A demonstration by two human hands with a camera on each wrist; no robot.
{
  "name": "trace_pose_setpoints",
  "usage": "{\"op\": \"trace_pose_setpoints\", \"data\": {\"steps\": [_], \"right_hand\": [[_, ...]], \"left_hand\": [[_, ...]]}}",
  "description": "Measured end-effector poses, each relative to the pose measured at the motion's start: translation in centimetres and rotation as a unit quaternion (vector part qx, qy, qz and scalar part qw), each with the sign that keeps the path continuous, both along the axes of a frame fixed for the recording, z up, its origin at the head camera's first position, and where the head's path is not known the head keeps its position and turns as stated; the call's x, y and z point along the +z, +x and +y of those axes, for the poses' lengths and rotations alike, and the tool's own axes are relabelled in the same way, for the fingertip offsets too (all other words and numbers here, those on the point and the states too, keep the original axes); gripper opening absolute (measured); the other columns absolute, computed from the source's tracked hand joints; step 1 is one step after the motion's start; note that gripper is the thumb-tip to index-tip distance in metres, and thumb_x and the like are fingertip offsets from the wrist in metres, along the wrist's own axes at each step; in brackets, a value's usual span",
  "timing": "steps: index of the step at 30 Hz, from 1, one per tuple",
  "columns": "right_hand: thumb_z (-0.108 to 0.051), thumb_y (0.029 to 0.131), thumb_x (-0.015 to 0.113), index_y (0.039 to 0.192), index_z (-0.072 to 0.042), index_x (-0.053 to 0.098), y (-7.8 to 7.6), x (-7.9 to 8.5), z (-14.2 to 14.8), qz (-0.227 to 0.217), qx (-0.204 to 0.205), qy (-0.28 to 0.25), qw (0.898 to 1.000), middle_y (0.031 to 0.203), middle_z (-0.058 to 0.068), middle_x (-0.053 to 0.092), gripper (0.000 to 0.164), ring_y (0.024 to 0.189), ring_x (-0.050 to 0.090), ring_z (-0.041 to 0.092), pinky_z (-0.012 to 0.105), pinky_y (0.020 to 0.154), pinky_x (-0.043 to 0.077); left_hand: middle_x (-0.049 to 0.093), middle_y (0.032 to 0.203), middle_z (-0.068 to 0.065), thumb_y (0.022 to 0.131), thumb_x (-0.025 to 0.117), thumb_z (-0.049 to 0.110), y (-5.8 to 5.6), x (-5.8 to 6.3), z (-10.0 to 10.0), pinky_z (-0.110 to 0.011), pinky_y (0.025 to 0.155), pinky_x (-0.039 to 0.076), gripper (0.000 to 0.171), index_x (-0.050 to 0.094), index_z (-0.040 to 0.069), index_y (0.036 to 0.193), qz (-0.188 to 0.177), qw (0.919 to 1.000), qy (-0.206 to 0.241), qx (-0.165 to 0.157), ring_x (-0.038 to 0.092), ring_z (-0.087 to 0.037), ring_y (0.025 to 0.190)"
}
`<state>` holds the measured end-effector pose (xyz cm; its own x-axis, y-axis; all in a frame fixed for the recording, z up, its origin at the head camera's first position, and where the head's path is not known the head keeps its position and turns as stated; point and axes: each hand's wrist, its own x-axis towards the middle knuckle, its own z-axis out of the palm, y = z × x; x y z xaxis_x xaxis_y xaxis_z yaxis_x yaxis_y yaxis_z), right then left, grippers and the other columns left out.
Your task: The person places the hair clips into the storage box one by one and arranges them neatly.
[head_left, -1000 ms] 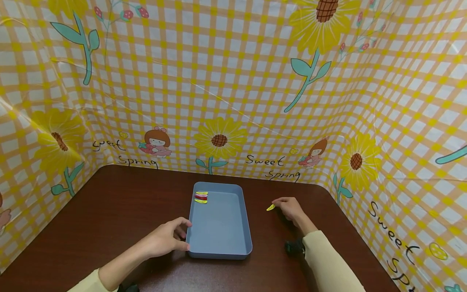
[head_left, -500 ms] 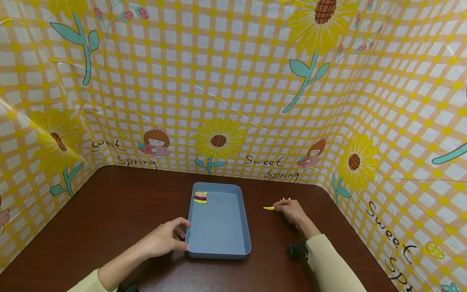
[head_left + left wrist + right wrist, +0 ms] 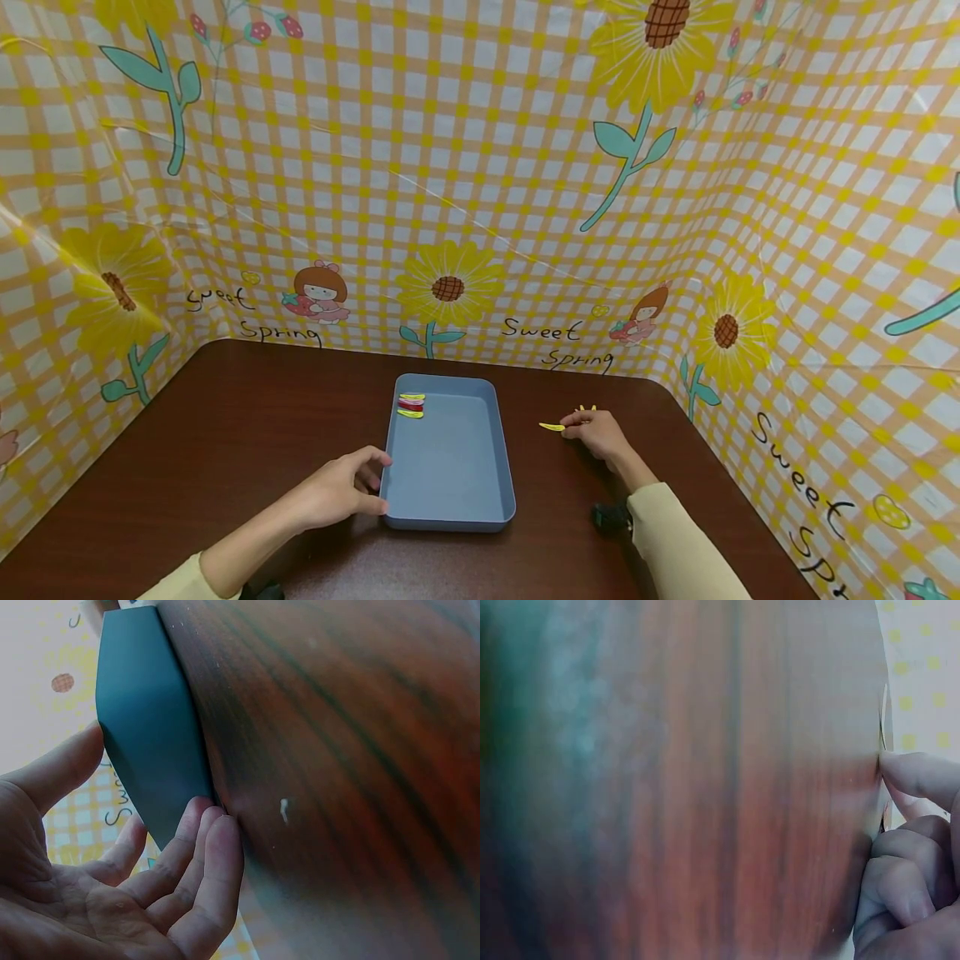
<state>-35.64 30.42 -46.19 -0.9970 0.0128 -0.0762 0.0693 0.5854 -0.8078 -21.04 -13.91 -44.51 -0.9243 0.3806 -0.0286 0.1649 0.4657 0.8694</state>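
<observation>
My right hand (image 3: 596,433) is low over the table, right of the tray, with thumb and index finger at one end of a yellow hair clip (image 3: 552,427), pinching it. In the right wrist view the clip (image 3: 884,716) sticks out thinly past the fingertips, close to the tabletop, while the other fingers are curled in. More yellow clips (image 3: 587,408) show just behind that hand, partly hidden. My left hand (image 3: 337,492) touches the left side of the blue-grey tray (image 3: 450,527); the left wrist view shows its thumb at the rim and fingertips by the wall's lower edge.
Inside the tray's far left corner, several hair clips lie in a row: yellow clips (image 3: 411,414), a red one (image 3: 411,407) and a pink one (image 3: 412,402). The dark wooden table (image 3: 285,400) is enclosed by a checked sunflower cloth (image 3: 450,208).
The yellow clip in my right hand has turned from slanted to nearly level and shifted slightly left. Yellow clips behind that hand have come into view. The left hand and tray stay put.
</observation>
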Motion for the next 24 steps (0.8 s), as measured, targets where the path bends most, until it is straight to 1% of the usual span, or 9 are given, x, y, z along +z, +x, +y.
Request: {"op": "trace_pose_setpoints", "data": {"steps": [4,6,9,13,18,19,21,22,24], "right_hand": [[-0.010,0.089,0.073,0.107,-0.001,0.073,-0.13,-0.18,0.01,0.005,-0.005,0.005,1.000,0.100,0.009,0.064,0.020,0.043,0.027,0.008,0.025,0.043,0.028],[-0.011,0.089,0.073,0.109,-0.002,0.073,-0.19,-0.26,0.06,0.007,-0.002,0.009,1.000,0.094,0.007,0.065,0.021,0.043,0.026,0.008,0.025,0.043,0.028],[-0.012,0.089,0.074,0.109,-0.003,0.074,-0.32,-0.37,0.13,0.005,-0.002,0.012,1.000,0.075,0.002,0.060,0.022,0.042,0.025,0.009,0.026,0.043,0.028],[-0.012,0.089,0.074,0.108,-0.004,0.074,-0.44,-0.41,0.15,0.005,-0.001,0.014,1.000,0.072,-0.002,0.057,0.021,0.043,0.025,0.008,0.025,0.043,0.028],[-0.013,0.089,0.074,0.107,-0.005,0.075,-0.41,-0.39,0.12,0.006,0.001,0.023,1.000,0.089,0.006,0.066,0.019,0.044,0.026,0.009,0.026,0.045,0.028],[-0.013,0.089,0.074,0.106,-0.005,0.075,-0.35,-0.37,0.08,0.009,0.002,0.029,1.000,0.095,0.009,0.068,0.019,0.048,0.031,0.009,0.026,0.047,0.031],[-0.013,0.089,0.074,0.105,-0.004,0.075,-0.25,-0.32,-0.01,0.021,0.006,0.041,0.999,0.110,0.014,0.069,0.018,0.061,0.044,0.012,0.027,0.054,0.036],[-0.013,0.089,0.074,0.104,-0.004,0.076,-0.18,-0.26,-0.08,0.026,0.008,0.047,0.999,0.116,0.016,0.068,0.017,0.070,0.050,0.014,0.027,0.059,0.039],[-0.013,0.089,0.074,0.104,-0.003,0.075,-0.10,-0.15,-0.21,0.033,0.012,0.057,0.998,0.124,0.018,0.066,0.018,0.087,0.053,0.018,0.028,0.068,0.041]], "left_hand": [[0.064,0.098,-0.009,0.080,0.085,0.015,0.06,0.03,0.04,-0.036,0.068,0.048,0.058,0.057,0.005,0.129,0.002,1.0000,-0.002,0.003,0.061,-0.021,0.085],[0.064,0.098,-0.009,0.080,0.085,0.015,0.07,0.01,0.05,-0.036,0.068,0.048,0.058,0.057,0.006,0.129,0.001,1.0000,-0.003,0.003,0.061,-0.021,0.085],[0.064,0.098,-0.009,0.080,0.085,0.016,0.04,-0.04,0.05,-0.036,0.068,0.048,0.058,0.057,0.006,0.130,-0.002,1.0000,-0.002,0.003,0.061,-0.021,0.086],[0.064,0.098,-0.009,0.080,0.085,0.016,-0.02,-0.13,0.01,-0.036,0.068,0.048,0.058,0.057,0.006,0.130,-0.002,1.0000,-0.002,0.002,0.061,-0.021,0.086],[0.064,0.097,-0.008,0.079,0.085,0.016,-0.02,-0.17,0.03,-0.037,0.068,0.047,0.058,0.057,0.007,0.129,-0.001,1.0000,-0.005,0.007,0.060,-0.020,0.086],[0.064,0.097,-0.008,0.079,0.085,0.016,-0.01,-0.16,0.05,-0.037,0.068,0.047,0.058,0.057,0.007,0.129,0.000,1.0000,-0.005,0.007,0.060,-0.020,0.086],[0.064,0.097,-0.009,0.079,0.085,0.016,0.00,-0.14,0.08,-0.037,0.067,0.047,0.058,0.057,0.007,0.129,0.000,1.0000,-0.005,0.008,0.059,-0.020,0.087],[0.064,0.097,-0.009,0.079,0.085,0.016,0.01,-0.12,0.09,-0.037,0.067,0.047,0.058,0.057,0.007,0.129,-0.001,1.0000,-0.005,0.008,0.059,-0.021,0.087],[0.064,0.097,-0.009,0.079,0.085,0.016,0.03,-0.10,0.11,-0.037,0.067,0.047,0.058,0.057,0.007,0.129,-0.002,1.0000,-0.004,0.008,0.059,-0.021,0.086]]}}
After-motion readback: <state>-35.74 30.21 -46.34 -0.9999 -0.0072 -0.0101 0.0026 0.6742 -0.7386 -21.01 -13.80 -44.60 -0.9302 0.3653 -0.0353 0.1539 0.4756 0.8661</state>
